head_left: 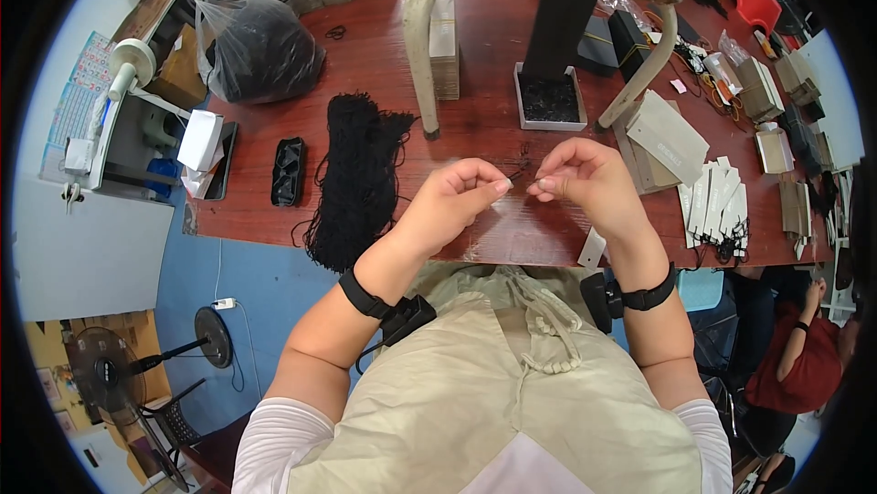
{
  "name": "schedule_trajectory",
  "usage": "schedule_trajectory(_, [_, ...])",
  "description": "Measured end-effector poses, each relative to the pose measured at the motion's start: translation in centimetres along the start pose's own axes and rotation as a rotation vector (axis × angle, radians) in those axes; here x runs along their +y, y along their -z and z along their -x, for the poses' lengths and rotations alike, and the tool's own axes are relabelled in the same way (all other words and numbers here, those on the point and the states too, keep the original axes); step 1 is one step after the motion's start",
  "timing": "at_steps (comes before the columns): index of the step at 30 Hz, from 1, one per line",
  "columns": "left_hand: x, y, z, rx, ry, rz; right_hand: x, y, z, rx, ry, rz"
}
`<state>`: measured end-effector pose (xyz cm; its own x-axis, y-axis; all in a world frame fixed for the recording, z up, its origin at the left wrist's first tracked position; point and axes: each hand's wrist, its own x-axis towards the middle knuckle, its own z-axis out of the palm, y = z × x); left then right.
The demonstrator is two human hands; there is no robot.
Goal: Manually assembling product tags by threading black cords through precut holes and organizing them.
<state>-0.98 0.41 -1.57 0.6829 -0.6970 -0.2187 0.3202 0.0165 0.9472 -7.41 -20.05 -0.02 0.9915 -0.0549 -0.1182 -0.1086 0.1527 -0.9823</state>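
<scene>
Head view: black cord [520,171], pinched by the left hand [464,191], extends toward curled right hand [585,179], whose hold is unclear.

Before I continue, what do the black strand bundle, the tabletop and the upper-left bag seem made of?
Black strand bundle: probably textile cord, matte; strands drape limply. Tabletop: perhaps wood or laminate, glossy; light reflections, streaky pattern. Bag: likely thin plastic, shiny; see-through, creased.

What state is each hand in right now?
Left hand: closed, pinching a thin black cord.
Right hand: fingers curled toward thumb; can't tell whether closed on anything.
</scene>
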Motion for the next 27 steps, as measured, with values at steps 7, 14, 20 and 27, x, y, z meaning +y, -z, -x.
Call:
schedule_trajectory(7, [0.1,-0.2,-0.1,-0.067,-0.008,0.056,0.8,-0.2,0.2,-0.076,0.007,-0.377])
schedule_trajectory(14, [-0.2,-0.1,-0.1,-0.087,-0.032,0.041,1.5,-0.2,-0.2,-0.101,-0.057,-0.516])
schedule_trajectory(20, [-0.2,-0.1,0.0,-0.075,-0.018,0.043,1.8,-0.1,-0.1,-0.179,-0.126,-0.618])
schedule_trajectory(27, [-0.4,-0.2,-0.2,-0.083,0.01,0.086,2.2,-0.2,-0.1,-0.176,-0.125,-0.642])
